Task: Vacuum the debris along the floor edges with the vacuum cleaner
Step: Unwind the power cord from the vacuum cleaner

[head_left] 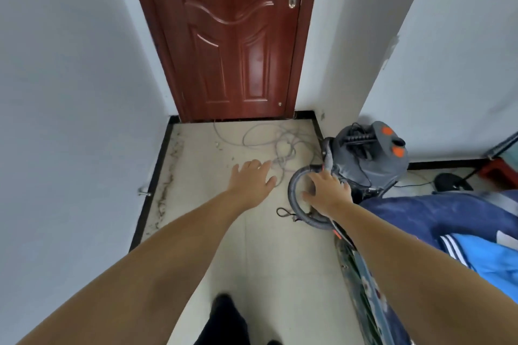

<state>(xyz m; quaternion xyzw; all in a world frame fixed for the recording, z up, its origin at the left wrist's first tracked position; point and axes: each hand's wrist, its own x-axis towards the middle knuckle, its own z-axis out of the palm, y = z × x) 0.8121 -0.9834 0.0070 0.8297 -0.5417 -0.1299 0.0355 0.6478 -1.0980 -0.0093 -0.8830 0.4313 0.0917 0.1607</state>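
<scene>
Reaching for the grey hose point(294, 190) looped beside the vacuum cleaner point(367, 154) near the door's right corner, the right hand point(328, 190) rests spread on it, the left hand point(252, 176) hovers spread, so gripping it seemingly comes next.

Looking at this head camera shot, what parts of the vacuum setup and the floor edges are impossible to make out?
- Head view: the hose passes under the right hand, so its grip is hidden.
- The hose's nozzle end runs behind the right forearm; not visible.
- The vacuum cleaner base is hidden behind the blue bedding.
- Debris along the left baseboard is too small to identify.
- The grey cable ends cannot be traced.
</scene>
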